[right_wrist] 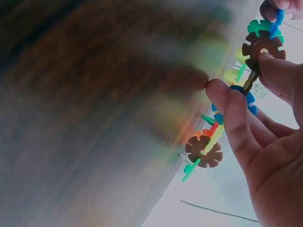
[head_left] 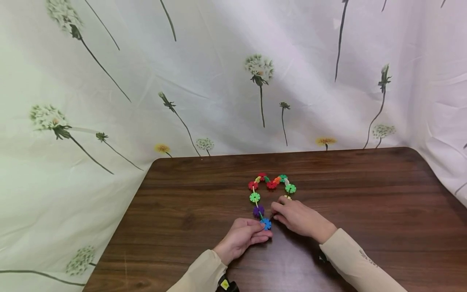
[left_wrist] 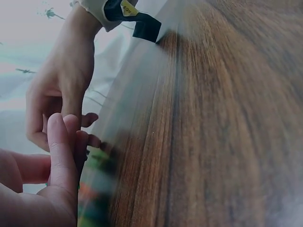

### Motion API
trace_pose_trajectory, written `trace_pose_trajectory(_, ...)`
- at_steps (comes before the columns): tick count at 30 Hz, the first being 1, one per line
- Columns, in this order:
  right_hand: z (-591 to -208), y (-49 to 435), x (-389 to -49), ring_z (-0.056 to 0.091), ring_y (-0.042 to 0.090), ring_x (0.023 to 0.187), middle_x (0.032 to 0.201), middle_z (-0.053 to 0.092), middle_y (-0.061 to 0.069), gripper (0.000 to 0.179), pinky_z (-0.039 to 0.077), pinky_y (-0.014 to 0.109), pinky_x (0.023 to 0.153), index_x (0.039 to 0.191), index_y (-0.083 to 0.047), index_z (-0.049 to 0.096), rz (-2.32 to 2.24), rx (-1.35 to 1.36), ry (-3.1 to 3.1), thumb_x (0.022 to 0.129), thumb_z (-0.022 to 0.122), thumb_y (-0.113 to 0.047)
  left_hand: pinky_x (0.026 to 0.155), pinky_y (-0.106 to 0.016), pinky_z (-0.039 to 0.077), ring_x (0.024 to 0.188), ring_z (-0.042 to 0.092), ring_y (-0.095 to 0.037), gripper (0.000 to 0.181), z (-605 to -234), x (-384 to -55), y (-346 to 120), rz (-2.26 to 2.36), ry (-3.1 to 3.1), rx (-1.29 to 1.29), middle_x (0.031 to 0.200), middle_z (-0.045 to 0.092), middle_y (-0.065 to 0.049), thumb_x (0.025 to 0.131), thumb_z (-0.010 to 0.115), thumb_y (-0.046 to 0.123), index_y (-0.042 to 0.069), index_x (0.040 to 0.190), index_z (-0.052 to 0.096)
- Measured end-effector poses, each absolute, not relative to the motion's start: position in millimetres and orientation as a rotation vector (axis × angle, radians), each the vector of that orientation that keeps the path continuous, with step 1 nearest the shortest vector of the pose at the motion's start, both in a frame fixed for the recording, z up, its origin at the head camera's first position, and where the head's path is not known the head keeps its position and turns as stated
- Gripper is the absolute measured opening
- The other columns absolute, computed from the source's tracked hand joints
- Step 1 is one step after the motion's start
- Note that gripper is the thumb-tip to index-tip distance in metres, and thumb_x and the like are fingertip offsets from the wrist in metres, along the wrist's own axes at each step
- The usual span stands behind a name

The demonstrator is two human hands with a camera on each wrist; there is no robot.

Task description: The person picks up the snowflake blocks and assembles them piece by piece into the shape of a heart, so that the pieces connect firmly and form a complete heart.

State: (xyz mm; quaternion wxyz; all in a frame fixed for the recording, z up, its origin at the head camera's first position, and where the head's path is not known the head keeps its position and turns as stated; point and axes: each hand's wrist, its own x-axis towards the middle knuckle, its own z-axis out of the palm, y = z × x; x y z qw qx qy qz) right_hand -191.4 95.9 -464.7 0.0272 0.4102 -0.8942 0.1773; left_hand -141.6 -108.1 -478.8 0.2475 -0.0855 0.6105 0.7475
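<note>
A loop of notched interlocking plastic discs in a heart-like outline lies on the table. My left hand [head_left: 240,237] pinches the blue disc [head_left: 267,224] at its near point, thumb on top and fingers beneath. My right hand [head_left: 300,217] is at the loop's near right side, covering part of it. In the right wrist view, its thumb and fingertips grip a brown disc [right_wrist: 256,43] and the edge-on disc [right_wrist: 250,82] joined to it. The left hand's blue disc [right_wrist: 277,23] sits close beside that brown disc. Farther along is another brown disc [right_wrist: 213,158].
Red [head_left: 253,185], light green [head_left: 255,197] and purple [head_left: 258,210] discs form the loop's left side. The dark wood table [head_left: 189,190] extends around it. Behind stands a white cloth [head_left: 219,101] printed with dandelions.
</note>
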Motion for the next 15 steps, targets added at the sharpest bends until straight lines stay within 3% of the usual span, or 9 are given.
trace_pose_trajectory(3, -465.2, 95.6, -191.5, 0.046, 0.006, 0.06, 0.082, 0.047, -0.005, 0.011, 0.04, 0.019, 0.056, 0.092, -0.017, 0.053, 0.554, 1.274, -2.751, 0.094, 0.063, -0.021, 0.075, -0.026, 0.058, 0.079, 0.072, -0.014, 0.022, -478.2, -142.2, -107.2, 2.047, 1.662, -0.232, 0.087, 0.073, -0.016, 0.096, 0.053, 0.0, -0.016, 0.11, 0.058)
trace_pose_trajectory(15, -467.1, 96.2, -192.8, 0.048, 0.005, 0.062, 0.085, 0.05, -0.003, 0.01, 0.042, 0.018, 0.057, 0.094, -0.017, 0.052, 0.571, 1.287, -2.712, 0.094, 0.062, -0.016, 0.079, -0.029, 0.058, 0.081, 0.072, -0.016, 0.021, -478.6, -144.8, -105.2, 2.044, 1.667, -0.238, 0.096, 0.071, -0.025, 0.096, 0.053, -0.001, -0.016, 0.11, 0.057)
